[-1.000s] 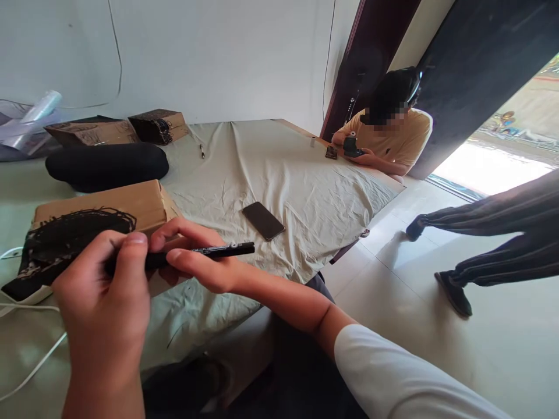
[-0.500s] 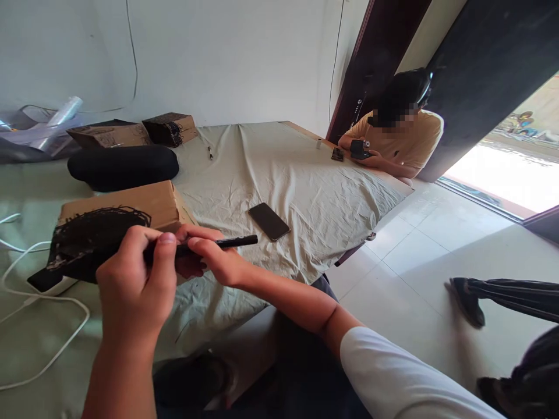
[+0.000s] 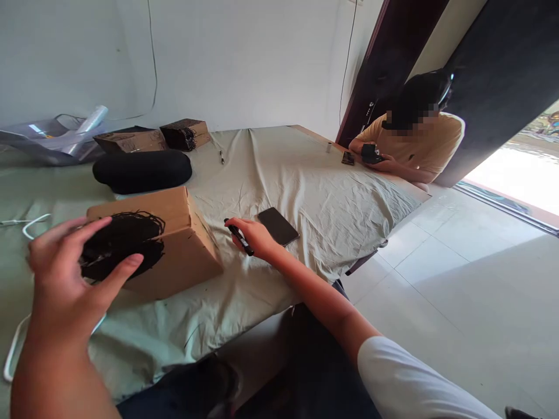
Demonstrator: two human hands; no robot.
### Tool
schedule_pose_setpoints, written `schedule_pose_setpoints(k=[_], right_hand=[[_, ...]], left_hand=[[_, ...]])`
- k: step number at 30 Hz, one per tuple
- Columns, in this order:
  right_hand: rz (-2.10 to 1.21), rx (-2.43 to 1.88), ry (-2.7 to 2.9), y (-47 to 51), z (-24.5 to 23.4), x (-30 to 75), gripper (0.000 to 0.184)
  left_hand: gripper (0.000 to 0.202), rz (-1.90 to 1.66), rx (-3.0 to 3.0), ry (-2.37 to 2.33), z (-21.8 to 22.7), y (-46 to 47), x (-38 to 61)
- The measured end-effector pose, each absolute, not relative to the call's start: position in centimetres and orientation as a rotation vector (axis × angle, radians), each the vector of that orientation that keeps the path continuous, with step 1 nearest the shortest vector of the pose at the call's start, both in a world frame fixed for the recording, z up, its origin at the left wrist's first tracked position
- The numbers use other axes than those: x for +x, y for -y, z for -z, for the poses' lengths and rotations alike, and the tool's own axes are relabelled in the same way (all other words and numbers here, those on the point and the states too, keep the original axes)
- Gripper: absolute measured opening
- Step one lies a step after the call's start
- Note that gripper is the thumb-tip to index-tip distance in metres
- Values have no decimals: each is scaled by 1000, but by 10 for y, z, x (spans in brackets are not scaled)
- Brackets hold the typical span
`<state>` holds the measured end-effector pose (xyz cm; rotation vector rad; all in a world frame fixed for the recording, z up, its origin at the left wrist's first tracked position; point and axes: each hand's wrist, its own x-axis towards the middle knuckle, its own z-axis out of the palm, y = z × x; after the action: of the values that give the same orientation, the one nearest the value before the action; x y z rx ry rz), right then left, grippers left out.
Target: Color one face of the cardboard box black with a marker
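My right hand (image 3: 251,235) is closed around a black marker pen (image 3: 241,240), held just above the cloth between a cardboard box and a dark smartphone (image 3: 278,226). The cardboard box (image 3: 170,256) carries a large black scribbled patch (image 3: 131,233) with ragged line ends across its corner. In front of that patch my left hand (image 3: 74,267) is spread, thumb and fingers apart, holding nothing. Whether its fingertips touch the box I cannot tell.
Behind the box lies a black oblong case (image 3: 142,170). Two smaller cardboard boxes (image 3: 131,140) and clear plastic sheeting (image 3: 52,142) are near the wall. A white cable (image 3: 17,346) runs at left. Across the table a person (image 3: 423,145) holds a dark object.
My hands have separated: the left let go of the pen and opened toward the box, while the right carried the pen rightward. The view has shifted slightly left.
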<state>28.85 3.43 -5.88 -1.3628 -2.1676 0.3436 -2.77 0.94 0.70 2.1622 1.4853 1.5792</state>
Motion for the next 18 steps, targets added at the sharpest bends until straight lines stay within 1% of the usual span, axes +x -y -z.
schedule_pose_setpoints(k=[2,4,5,6,9,10,11,12,14,15,16,18], right_hand=[[-246,-1453,2338,-39,72,292,53],[-204,-1492,2469,-40,79,294,65],[-190,-1517,2498,-40,80,296,68],[-165,-1565,2498,-39,80,297,70],[-103,-1867,2248,-37,73,307,70],[-112,-2005,2109,-38,70,311,70],[-142,-2133,1968,-38,68,317,73],[-188,-2237,1838,-39,66,322,76],[-287,-2339,1672,-43,63,334,81],[-324,-2340,1642,-44,63,338,82],[-352,-2320,1635,-46,62,342,83],[-413,-2258,1613,-49,62,348,87]], left_hand=[[71,-1610,2198,-1408,-7,-10,-28],[74,-1636,2182,-1397,-5,-10,-28],[80,-1646,2151,-1404,-3,-11,-29],[90,-1653,2099,-1395,1,-12,-30],[131,-1607,1824,-1306,16,-18,-35],[134,-1548,1736,-1289,22,-21,-37],[129,-1477,1668,-1291,28,-23,-38],[113,-1395,1619,-1310,35,-26,-39],[74,-1259,1558,-1344,47,-30,-42],[60,-1210,1544,-1340,53,-31,-43],[54,-1174,1534,-1325,59,-31,-44],[55,-1157,1520,-1291,71,-29,-46]])
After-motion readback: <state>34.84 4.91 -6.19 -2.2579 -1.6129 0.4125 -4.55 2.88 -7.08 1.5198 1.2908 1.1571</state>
